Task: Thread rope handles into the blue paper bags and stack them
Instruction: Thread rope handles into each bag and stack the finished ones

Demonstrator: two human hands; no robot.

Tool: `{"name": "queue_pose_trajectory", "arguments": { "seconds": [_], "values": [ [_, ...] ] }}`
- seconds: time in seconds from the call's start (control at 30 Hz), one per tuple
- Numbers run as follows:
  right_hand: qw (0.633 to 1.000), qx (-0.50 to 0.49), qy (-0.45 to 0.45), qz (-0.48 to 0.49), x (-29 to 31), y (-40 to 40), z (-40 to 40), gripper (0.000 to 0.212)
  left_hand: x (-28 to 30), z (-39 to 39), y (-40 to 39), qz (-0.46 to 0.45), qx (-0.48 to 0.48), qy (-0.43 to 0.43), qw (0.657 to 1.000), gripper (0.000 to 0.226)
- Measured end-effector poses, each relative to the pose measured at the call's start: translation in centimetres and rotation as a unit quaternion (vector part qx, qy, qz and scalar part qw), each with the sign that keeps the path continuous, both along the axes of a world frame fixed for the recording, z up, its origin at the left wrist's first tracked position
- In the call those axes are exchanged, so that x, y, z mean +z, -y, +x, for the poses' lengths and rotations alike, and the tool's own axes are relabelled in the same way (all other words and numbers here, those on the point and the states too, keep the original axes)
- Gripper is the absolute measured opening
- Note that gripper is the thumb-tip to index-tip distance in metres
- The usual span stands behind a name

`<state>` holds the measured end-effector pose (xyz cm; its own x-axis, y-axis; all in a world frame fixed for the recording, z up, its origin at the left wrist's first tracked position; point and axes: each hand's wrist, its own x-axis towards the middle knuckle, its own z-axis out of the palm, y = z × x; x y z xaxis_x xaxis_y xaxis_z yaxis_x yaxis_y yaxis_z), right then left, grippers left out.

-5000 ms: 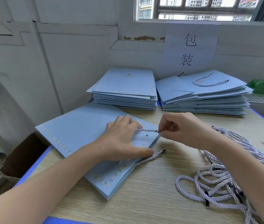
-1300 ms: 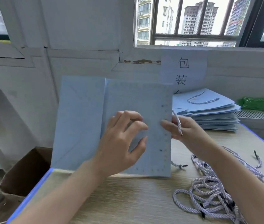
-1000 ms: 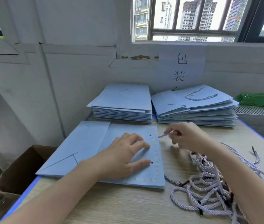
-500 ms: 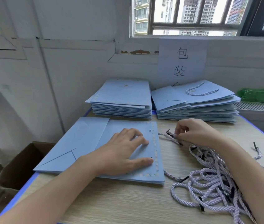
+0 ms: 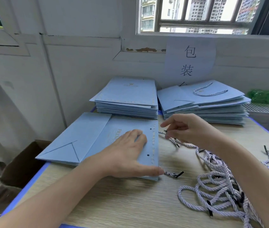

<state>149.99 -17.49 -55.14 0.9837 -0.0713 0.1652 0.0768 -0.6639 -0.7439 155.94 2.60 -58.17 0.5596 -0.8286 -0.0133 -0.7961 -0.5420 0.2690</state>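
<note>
The right hand [image 5: 186, 129] is blurred, so its grip on the rope [image 5: 173, 140] cannot be judged. The rope pile [image 5: 221, 191] is cut off at the lower right edge. Print on the flat bag [image 5: 97, 139] is partly covered by the left hand [image 5: 127, 155].

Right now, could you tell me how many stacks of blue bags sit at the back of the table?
2: a left stack without handles showing, and a right stack topped by a bag with a rope handle. One more bag lies apart under the left hand.

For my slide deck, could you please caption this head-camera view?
Left hand pins a flat blue paper bag on the table while right hand brings a rope handle to its punched holes.
</note>
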Motion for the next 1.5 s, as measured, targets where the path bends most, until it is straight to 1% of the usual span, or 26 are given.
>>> {"name": "queue_pose_trajectory", "arguments": {
  "seconds": [0.1, 0.27, 0.37, 0.5, 0.57, 0.67, 0.8, 0.9, 0.97, 1.13, 1.17, 1.23, 1.3, 1.37, 1.43, 1.5],
  "values": [
    [0.998, 0.055, -0.016, 0.014, -0.5, -1.4, 0.1, 0.023, 0.1, 0.2, -0.2, 0.008, -0.015, -0.012, 1.000, 0.088],
    [0.991, 0.121, -0.047, 0.021, -0.9, -3.1, 0.1, 0.018, -0.1, 0.2, -0.2, -0.005, -0.020, -0.014, 1.000, 0.076],
    [0.990, 0.128, -0.056, 0.017, -1.0, -3.5, 0.1, 0.015, -0.1, 0.2, -0.1, -0.015, -0.018, -0.012, 1.000, 0.069],
    [0.991, 0.113, -0.072, -0.012, -1.5, -3.7, 0.2, 0.015, -0.2, 0.3, 0.0, -0.021, -0.012, -0.021, 0.999, 0.056],
    [0.991, 0.111, -0.073, -0.028, -1.5, -3.7, 0.2, 0.016, -0.2, 0.4, 0.0, -0.025, -0.012, -0.022, 0.999, 0.053],
    [0.989, 0.119, -0.053, -0.071, -1.6, -3.6, 0.4, 0.013, -0.4, 0.4, 0.2, -0.028, -0.003, -0.027, 0.999, 0.056],
    [0.990, 0.106, -0.035, -0.083, -1.8, -3.8, 0.5, 0.012, -0.7, 0.3, 0.6, -0.055, 0.018, -0.019, 0.998, 0.071],
    [0.989, 0.121, -0.050, -0.073, -1.7, -3.9, 0.4, 0.012, -0.8, 0.3, 0.7, -0.064, 0.024, -0.027, 0.997, 0.064],
    [0.989, 0.120, -0.054, -0.066, -1.6, -4.0, 0.4, 0.012, -0.8, 0.4, 0.7, -0.069, 0.023, -0.031, 0.997, 0.064],
    [0.992, 0.097, -0.006, -0.083, -1.8, -4.5, 0.2, 0.025, -0.9, 0.7, 0.9, -0.098, 0.032, -0.064, 0.993, 0.075],
    [0.991, 0.096, 0.000, -0.090, -1.8, -4.6, 0.2, 0.024, -0.9, 0.7, 1.0, -0.100, 0.035, -0.069, 0.992, 0.075],
    [0.988, 0.101, 0.008, -0.118, -1.8, -4.6, 0.1, 0.016, -0.8, 0.7, 1.0, -0.104, 0.043, -0.086, 0.990, 0.073],
    [0.982, 0.113, 0.015, -0.153, -1.7, -4.7, 0.2, 0.012, -0.6, 0.7, 0.9, -0.113, 0.050, -0.117, 0.985, 0.068],
    [0.976, 0.119, 0.018, -0.180, -1.5, -4.7, 0.2, 0.015, -0.3, 0.7, 0.8, -0.122, 0.051, -0.143, 0.981, 0.065],
    [0.973, 0.114, 0.019, -0.198, -1.3, -4.6, 0.2, 0.019, -0.1, 0.7, 0.7, -0.128, 0.051, -0.156, 0.978, 0.065],
    [0.972, 0.115, 0.027, -0.205, -1.1, -4.6, 0.1, 0.020, 0.0, 0.7, 0.7, -0.134, 0.053, -0.164, 0.976, 0.061]
  ]
}}
